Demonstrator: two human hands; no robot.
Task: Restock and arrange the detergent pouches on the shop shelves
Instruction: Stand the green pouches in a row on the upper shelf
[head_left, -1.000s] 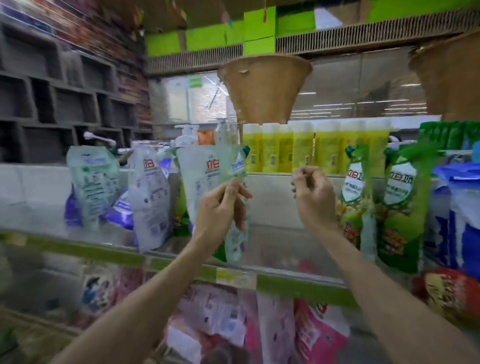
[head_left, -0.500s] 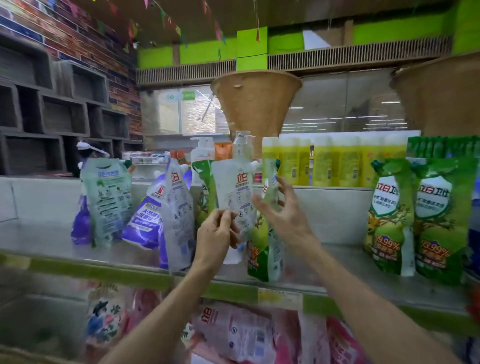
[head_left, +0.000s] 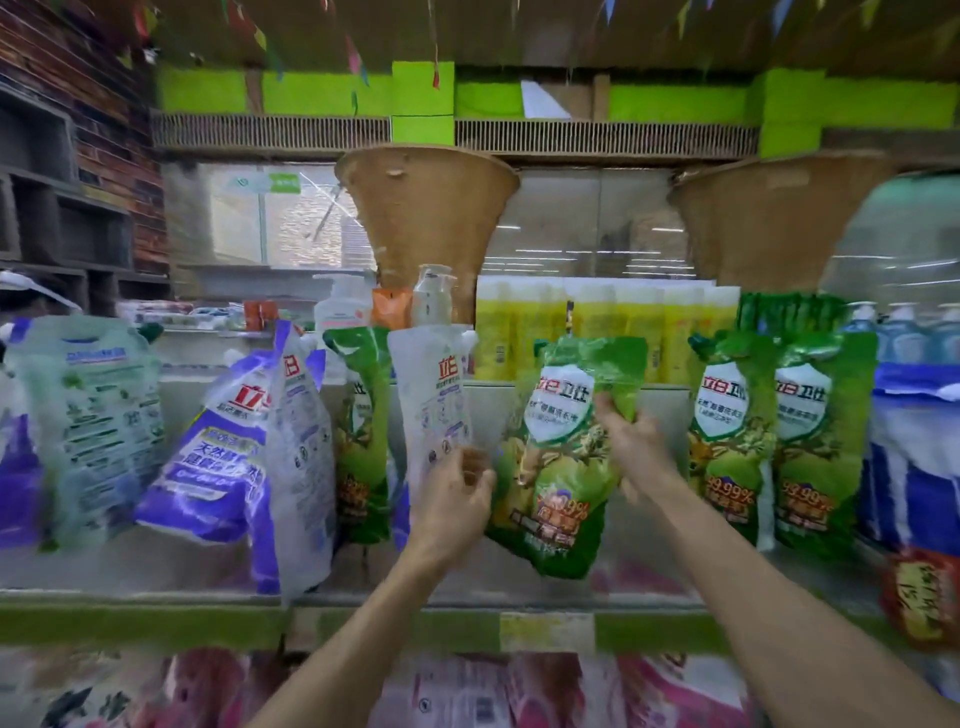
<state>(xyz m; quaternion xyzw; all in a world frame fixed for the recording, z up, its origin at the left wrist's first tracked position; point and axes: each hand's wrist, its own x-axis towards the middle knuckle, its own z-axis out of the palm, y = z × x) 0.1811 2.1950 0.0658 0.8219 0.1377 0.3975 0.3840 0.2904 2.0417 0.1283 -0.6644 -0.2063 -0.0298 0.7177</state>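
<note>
My left hand (head_left: 451, 501) pinches the lower part of a white detergent pouch (head_left: 432, 395) that stands upright on the shelf (head_left: 156, 610). My right hand (head_left: 631, 441) grips a green detergent pouch (head_left: 558, 467) by its right side, holding it tilted with its front facing me, just right of the white one. Another green pouch (head_left: 363, 441) stands left of the white pouch. Two more green pouches (head_left: 727, 436) (head_left: 818, 447) stand upright to the right of my right hand.
Purple-and-white pouches (head_left: 244, 457) lean at the left, beside a pale green one (head_left: 93, 431). Yellow bottles (head_left: 597, 327) and pump bottles (head_left: 434, 296) stand behind. Blue pouches (head_left: 914, 457) fill the far right. Pink pouches (head_left: 467, 691) lie on the shelf below. Woven cones (head_left: 426, 218) hang above.
My right hand has taken the green pouch, pulled it right of the white pouch and turned its front toward me. My left hand stays on the white pouch.
</note>
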